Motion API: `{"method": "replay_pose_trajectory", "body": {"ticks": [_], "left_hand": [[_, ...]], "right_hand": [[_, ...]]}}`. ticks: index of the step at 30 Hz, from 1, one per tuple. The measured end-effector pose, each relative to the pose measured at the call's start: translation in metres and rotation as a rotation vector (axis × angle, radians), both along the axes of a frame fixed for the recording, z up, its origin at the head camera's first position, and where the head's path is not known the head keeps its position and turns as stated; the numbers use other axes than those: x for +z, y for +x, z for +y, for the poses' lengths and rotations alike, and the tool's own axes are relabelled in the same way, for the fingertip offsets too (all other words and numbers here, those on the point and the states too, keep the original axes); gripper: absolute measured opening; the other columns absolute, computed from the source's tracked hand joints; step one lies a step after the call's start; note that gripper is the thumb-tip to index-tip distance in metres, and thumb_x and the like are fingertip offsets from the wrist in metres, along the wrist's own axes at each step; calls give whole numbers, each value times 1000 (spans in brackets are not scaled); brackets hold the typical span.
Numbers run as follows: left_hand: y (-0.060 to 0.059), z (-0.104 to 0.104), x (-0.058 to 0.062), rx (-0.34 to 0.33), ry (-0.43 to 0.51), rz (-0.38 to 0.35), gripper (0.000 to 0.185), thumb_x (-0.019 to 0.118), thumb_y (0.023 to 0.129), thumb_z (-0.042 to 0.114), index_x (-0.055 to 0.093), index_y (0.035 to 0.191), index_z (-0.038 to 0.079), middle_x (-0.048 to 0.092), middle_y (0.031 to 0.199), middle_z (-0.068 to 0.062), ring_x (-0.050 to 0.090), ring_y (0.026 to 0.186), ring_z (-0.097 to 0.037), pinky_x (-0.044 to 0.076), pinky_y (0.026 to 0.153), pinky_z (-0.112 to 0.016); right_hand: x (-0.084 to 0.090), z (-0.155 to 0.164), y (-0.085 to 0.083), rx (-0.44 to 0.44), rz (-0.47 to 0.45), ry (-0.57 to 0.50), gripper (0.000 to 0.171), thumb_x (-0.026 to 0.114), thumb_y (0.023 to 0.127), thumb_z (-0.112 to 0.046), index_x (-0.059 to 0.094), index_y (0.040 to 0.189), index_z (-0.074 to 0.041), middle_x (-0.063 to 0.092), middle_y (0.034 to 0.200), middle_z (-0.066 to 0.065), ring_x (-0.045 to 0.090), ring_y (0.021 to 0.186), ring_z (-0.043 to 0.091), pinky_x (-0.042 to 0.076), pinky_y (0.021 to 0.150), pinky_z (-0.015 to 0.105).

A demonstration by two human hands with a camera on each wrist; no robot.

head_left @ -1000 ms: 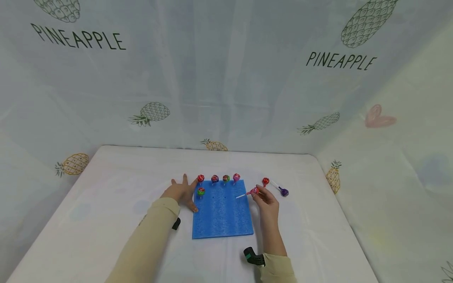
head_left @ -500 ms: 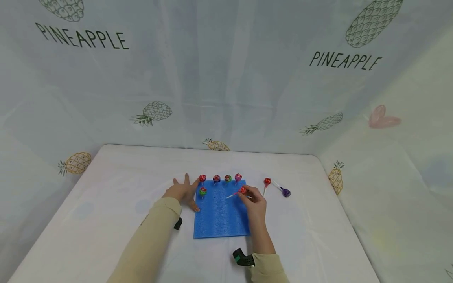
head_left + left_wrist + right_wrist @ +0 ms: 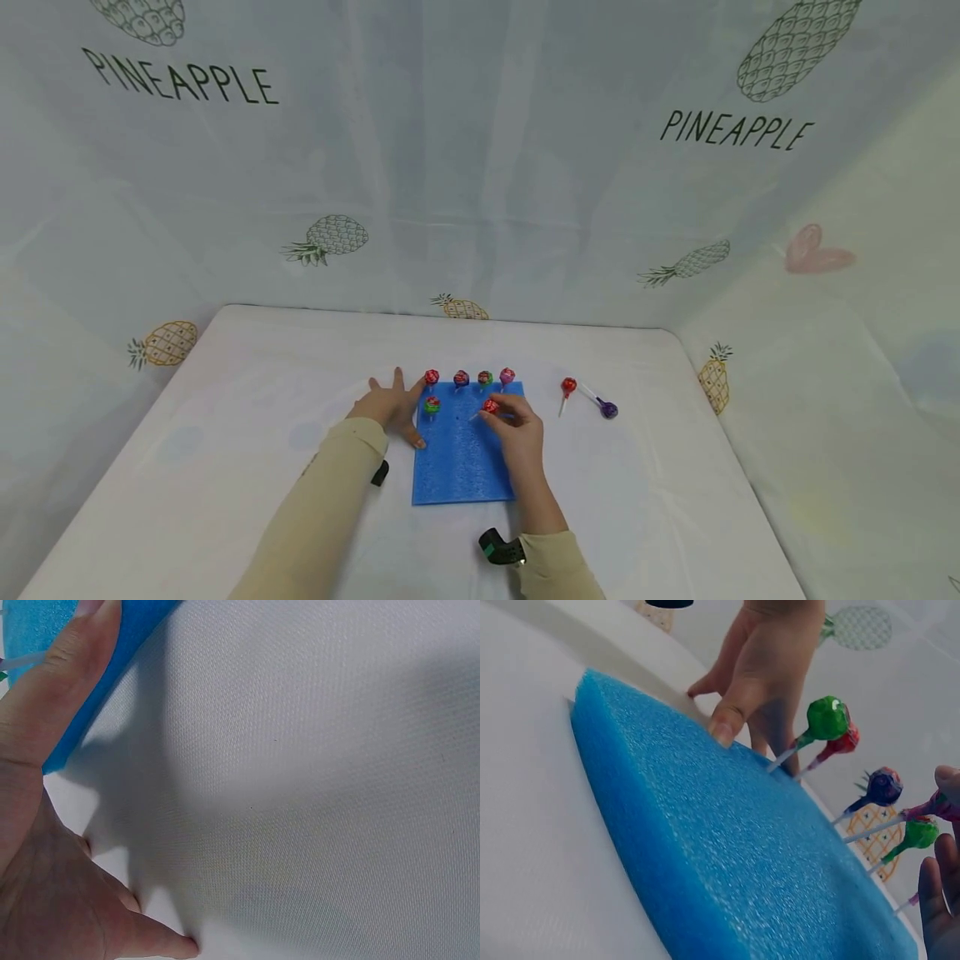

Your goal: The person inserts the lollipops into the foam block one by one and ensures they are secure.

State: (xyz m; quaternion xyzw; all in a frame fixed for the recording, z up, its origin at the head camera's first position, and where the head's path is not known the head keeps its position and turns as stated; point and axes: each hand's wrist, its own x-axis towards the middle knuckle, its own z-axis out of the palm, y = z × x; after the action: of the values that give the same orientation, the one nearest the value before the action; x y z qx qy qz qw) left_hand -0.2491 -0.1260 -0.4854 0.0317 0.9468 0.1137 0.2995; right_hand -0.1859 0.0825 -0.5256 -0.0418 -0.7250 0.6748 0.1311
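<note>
A blue foam block [image 3: 456, 467] lies on the white table. Several wrapped lollipops stand in it: a back row with a red one [image 3: 432, 377], a dark purple one [image 3: 461, 378], a green-red one [image 3: 485, 377] and a pink one [image 3: 507, 375], plus a green one [image 3: 432, 405] in front at left. My right hand [image 3: 521, 433] pinches a red-pink lollipop [image 3: 490, 406] by its head over the block. In the right wrist view its stick meets the foam; whether it sits in a hole I cannot tell. My left hand [image 3: 390, 410] rests spread at the left edge, thumb [image 3: 731, 720] on the foam.
To the right of the block lie a loose red lollipop [image 3: 569, 386] and a loose purple lollipop [image 3: 608, 409]. Behind the table [image 3: 300, 350] hangs a cloth [image 3: 480, 208] printed with pineapples.
My right hand has moved left over the block with the red-pink lollipop, bringing its stick down toward the foam. The left hand keeps its place at the block's edge.
</note>
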Motion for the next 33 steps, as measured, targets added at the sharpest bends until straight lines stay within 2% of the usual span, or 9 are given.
{"method": "replay_pose_trajectory", "body": {"ticks": [6,10,15,20,28,33], "left_hand": [[1,0,2,-10,3,7,114,88,69,42,18,157,22,-5,160,-23,-2,137,-61,21,101,-74],[1,-1,2,-2,1,11,113,87,69,42,19,157,22,-3,160,-23,-1,137,-61,21,101,-74],[4,-1,3,6,2,22,114,88,68,43,20,157,21,-2,160,-24,1,137,-61,21,101,-75],[7,0,6,13,15,36,114,89,67,43,23,157,21,0,160,-25,3,136,-62,21,100,-75],[7,0,6,26,27,37,114,89,66,41,24,156,21,0,160,-25,2,136,-62,20,100,-75],[7,0,6,26,30,44,115,90,65,42,24,156,20,2,160,-26,3,136,-62,20,100,-75]], "right_hand": [[27,-9,10,29,28,34,23,78,80,3,74,102,2,68,100,12,63,85,20,52,73,20],[32,-14,10,38,22,41,24,78,79,4,73,103,4,67,100,11,62,83,19,51,72,21],[32,-17,8,54,28,46,26,78,79,4,70,104,9,67,100,12,62,82,16,51,70,20],[29,-19,5,80,53,47,25,77,80,4,70,103,10,67,100,16,61,82,19,51,70,21],[26,-20,3,97,54,55,21,76,80,5,73,101,4,67,100,16,60,82,21,50,70,23],[24,-20,2,107,52,75,24,76,80,5,71,103,7,66,101,15,61,83,21,50,71,21]]}}
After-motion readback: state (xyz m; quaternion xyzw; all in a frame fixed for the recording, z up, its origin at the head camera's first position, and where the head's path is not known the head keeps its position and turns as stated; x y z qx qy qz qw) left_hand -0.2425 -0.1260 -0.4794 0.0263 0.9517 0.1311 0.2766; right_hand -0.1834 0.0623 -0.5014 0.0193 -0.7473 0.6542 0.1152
